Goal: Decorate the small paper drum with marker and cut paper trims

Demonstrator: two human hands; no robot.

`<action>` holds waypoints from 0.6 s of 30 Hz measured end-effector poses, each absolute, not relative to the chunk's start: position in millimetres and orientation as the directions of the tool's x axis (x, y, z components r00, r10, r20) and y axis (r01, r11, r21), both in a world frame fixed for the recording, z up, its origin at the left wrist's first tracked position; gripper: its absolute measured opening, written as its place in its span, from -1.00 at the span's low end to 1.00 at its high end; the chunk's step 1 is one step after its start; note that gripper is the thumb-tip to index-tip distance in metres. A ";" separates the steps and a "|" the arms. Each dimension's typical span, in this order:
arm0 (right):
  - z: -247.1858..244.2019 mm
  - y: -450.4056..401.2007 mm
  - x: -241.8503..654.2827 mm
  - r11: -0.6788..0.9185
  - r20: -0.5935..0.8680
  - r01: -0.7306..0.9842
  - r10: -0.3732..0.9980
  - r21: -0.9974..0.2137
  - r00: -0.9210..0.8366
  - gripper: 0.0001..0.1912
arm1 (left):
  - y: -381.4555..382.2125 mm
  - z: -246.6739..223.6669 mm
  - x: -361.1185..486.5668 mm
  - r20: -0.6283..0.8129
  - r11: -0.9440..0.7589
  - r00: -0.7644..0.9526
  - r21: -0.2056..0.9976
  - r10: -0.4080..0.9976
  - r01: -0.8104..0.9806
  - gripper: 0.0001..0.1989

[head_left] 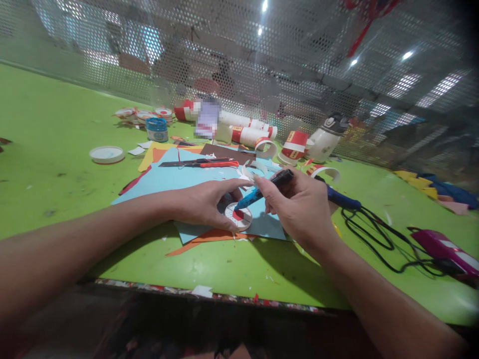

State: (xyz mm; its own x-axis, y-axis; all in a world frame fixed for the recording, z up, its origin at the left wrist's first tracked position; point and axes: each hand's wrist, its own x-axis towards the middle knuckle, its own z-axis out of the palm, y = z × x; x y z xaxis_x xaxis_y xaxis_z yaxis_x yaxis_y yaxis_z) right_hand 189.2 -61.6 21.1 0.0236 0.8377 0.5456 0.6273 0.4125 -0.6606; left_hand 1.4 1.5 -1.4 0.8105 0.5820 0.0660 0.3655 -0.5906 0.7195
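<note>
My left hand point(204, 202) is curled round a small white disc point(245, 222), which looks like the base cut from a paper cup, with its thumb and fingers at the rim. The disc has a red centre and dark dividing lines, and it rests on light blue paper point(149, 184). In my right hand point(305, 207) is a blue and black marker pen point(254, 197), slanting down to the left. Its tip meets the disc near the red centre. Just behind the disc lies a curled white paper ring point(255, 170). The right fingertips are partly hidden.
An orange craft knife point(219, 163) lies on the paper stack. Behind are a blue-lidded jar point(157, 129), cut paper cups point(249, 135) and a white flask point(325, 139). On the right, a black cord point(374, 234) runs near a magenta device point(445, 252). A perforated screen point(239, 65) stands behind.
</note>
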 end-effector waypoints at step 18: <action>23.3 -70.2 184.3 0.491 0.673 0.602 0.732 -0.630 0.107 -0.63 | 0.4 1.2 0.7 0.046 -0.590 0.806 0.705 0.591 0.393 -0.15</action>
State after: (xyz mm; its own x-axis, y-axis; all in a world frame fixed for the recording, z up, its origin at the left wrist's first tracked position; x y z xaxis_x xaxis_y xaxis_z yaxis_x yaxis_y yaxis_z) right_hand 184.3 -70.2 23.3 0.1074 0.7317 0.6731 0.6023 0.4908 -0.6296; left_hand 0.7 0.4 1.2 0.8056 0.5907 0.0459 0.3927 -0.5903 0.7053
